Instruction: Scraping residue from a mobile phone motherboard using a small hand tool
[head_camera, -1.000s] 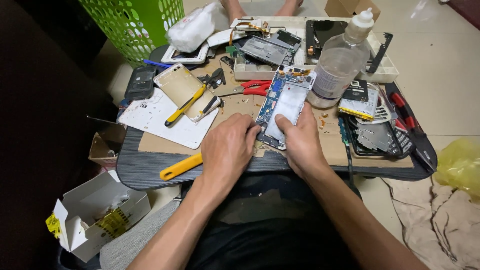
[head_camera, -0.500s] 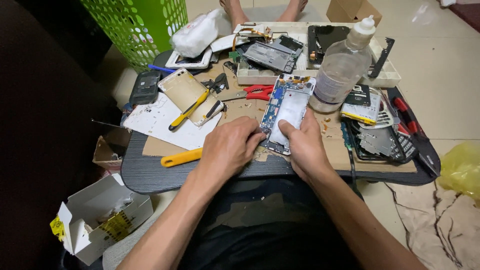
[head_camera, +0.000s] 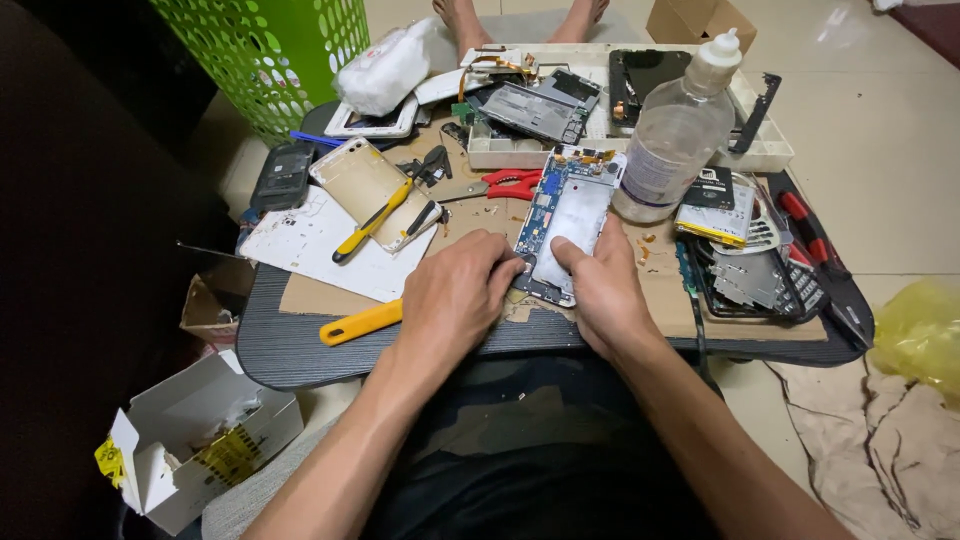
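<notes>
Opened phone (head_camera: 567, 222) lay on cardboard (head_camera: 320, 296) at mid tabletop (head_camera: 275, 350), internals up. My left hand (head_camera: 455, 295) pressed its lower left corner, grip narrow, fingertips on the frame. My right hand (head_camera: 600, 285) held the lower right edge, thumb on the white plate. Clear bottle (head_camera: 672, 150) stood just beside it; red cutters (head_camera: 510, 184) lay near.

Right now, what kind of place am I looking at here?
Probably a home phone-repair spot, not a shop: a low table on a tiled floor, crowded with phone parts. Both hands, left hand and right hand, rest on an opened phone, near red pliers.
</notes>
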